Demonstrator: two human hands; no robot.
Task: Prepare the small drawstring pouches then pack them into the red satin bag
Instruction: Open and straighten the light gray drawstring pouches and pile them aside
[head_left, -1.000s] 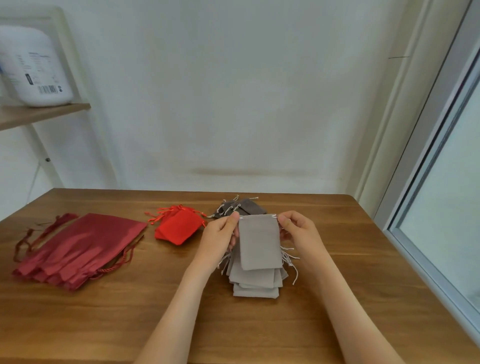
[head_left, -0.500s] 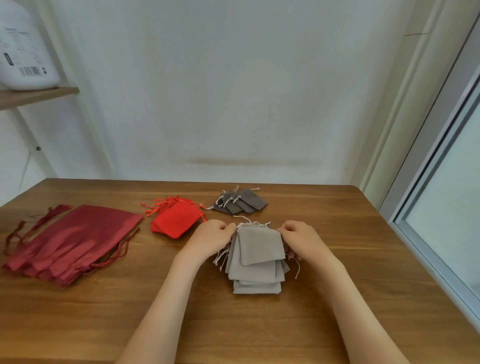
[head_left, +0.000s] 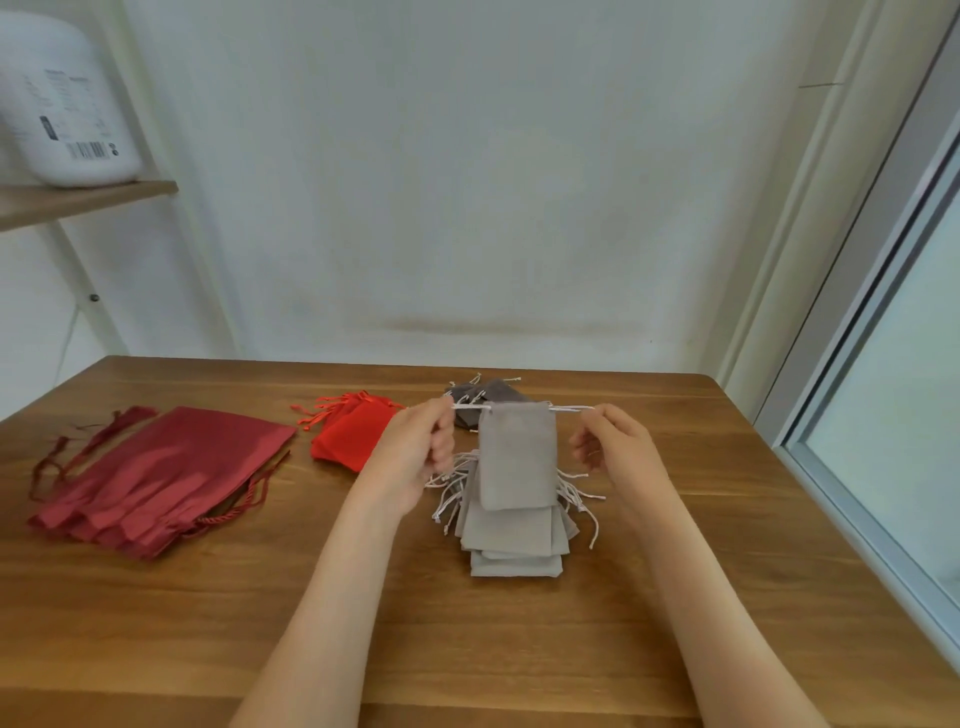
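Observation:
A light grey drawstring pouch (head_left: 517, 454) hangs above the table between my hands. My left hand (head_left: 415, 449) pinches its white drawstring on the left, my right hand (head_left: 615, 449) pinches the string on the right, and the cord runs taut across the pouch's top. Below it lies a stack of light grey pouches (head_left: 514, 540) with loose white strings. Behind the held pouch are small dark grey pouches (head_left: 493, 392). Bright red small pouches (head_left: 353, 431) lie left of my left hand. The red satin bags (head_left: 161, 478) lie flat in a pile at the far left.
The wooden table (head_left: 467, 649) ends at a white wall behind and a window frame (head_left: 852, 431) on the right. A shelf (head_left: 88, 200) at upper left carries a white appliance (head_left: 62, 98).
The grey pouch went down onto the stack and is now lifted again. My hands have moved apart, pulling its drawstrings sideways so the top is drawn narrower.

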